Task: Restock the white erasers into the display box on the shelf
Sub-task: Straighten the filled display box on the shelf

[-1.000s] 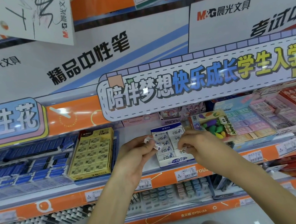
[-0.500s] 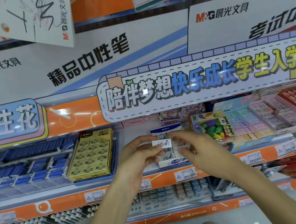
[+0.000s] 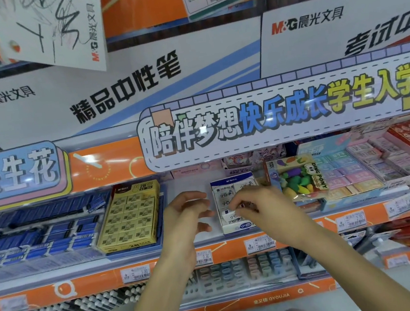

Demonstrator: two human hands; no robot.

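Note:
A white and blue display box (image 3: 229, 183) of white erasers stands on the middle shelf, tilted toward me. My right hand (image 3: 262, 207) is over the box's lower half, and its fingertips pinch a white eraser (image 3: 230, 216) down among the others. My left hand (image 3: 187, 213) hovers just left of the box, fingers spread, with nothing in it. The lower right part of the box is hidden behind my right hand.
A yellow box of 2B erasers (image 3: 129, 216) stands to the left, with blue erasers (image 3: 42, 233) beyond it. A bag of coloured toy erasers (image 3: 297, 178) leans right of the display box, beside pastel eraser boxes (image 3: 352, 172). Price tags line the orange shelf edge (image 3: 234, 251).
The eraser passed from my left hand to my right hand, which moved down onto the box. My left hand opened and drew back to the left.

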